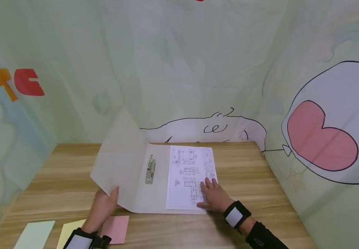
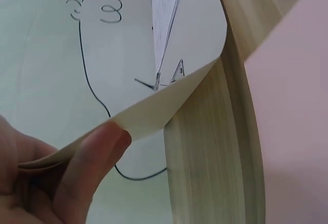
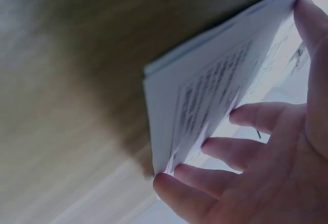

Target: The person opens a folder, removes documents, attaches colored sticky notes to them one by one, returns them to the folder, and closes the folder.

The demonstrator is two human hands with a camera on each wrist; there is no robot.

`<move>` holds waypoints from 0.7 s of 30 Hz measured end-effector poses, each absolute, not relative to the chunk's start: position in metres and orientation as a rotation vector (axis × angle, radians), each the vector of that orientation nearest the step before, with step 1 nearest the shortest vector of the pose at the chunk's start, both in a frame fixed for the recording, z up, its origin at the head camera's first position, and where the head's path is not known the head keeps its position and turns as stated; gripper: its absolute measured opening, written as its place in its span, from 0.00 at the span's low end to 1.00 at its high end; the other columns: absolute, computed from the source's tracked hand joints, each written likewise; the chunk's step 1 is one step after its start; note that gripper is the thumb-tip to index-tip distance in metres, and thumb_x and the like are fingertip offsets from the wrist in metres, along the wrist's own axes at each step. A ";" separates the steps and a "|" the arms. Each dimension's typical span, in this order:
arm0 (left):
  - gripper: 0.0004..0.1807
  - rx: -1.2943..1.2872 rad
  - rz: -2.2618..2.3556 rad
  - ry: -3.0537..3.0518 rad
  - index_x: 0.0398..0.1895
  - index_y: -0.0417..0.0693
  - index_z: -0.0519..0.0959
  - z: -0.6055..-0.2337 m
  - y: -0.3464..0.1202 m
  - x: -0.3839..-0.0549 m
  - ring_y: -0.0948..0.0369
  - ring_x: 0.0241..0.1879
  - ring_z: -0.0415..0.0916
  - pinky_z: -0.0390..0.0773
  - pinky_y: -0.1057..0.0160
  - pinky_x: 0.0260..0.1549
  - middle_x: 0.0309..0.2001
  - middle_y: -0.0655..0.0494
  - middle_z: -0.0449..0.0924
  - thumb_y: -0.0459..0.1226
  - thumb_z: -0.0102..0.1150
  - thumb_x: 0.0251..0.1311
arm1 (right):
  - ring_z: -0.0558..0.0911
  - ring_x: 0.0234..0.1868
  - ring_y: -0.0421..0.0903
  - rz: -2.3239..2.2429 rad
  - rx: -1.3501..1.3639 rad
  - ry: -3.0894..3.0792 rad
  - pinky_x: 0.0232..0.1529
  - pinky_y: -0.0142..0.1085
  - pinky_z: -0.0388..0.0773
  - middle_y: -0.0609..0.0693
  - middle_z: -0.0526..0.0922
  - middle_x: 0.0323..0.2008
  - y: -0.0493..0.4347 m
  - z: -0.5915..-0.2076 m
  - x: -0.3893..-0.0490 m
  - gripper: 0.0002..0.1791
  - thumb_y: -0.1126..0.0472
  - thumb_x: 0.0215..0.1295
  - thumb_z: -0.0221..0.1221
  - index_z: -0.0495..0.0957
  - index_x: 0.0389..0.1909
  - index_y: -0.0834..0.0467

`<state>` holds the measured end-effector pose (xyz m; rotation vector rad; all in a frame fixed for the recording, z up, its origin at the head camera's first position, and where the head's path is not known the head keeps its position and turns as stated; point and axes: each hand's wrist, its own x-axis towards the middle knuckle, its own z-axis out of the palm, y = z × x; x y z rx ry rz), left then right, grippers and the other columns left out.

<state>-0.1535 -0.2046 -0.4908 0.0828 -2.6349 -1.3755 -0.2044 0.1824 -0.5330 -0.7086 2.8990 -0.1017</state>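
A white file folder (image 1: 159, 200) lies opened on the wooden table, its left cover (image 1: 118, 162) lifted and tilted up. My left hand (image 1: 103, 205) pinches the lower edge of that cover; in the left wrist view the thumb (image 2: 100, 152) lies over the cover's edge. Inside the folder is a metal clip (image 1: 150, 170), with a sheet of printed technical drawings (image 1: 179, 193) to the right of it. My right hand (image 1: 215, 197) rests with spread fingers on the sheet's lower right part. The right wrist view shows fingertips (image 3: 212, 144) along the paper's edge (image 3: 159, 111).
At the table's near left lie a pale green sheet (image 1: 34, 235), a yellow sheet (image 1: 68, 231) and a pink sheet (image 1: 117, 230), the last two partly behind my left wrist. A printed cloth backdrop (image 1: 198, 69) stands round the wooden table (image 1: 247, 173).
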 end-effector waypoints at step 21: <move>0.18 0.148 -1.263 -2.582 0.40 0.22 0.72 -0.495 -0.263 -0.148 0.53 0.25 0.78 0.74 0.62 0.20 0.28 0.33 0.79 0.35 0.41 0.69 | 0.59 0.66 0.67 -0.130 -0.674 2.880 0.64 0.56 0.55 0.69 0.61 0.65 0.189 -0.531 -0.207 0.48 0.35 0.54 0.61 0.63 0.66 0.66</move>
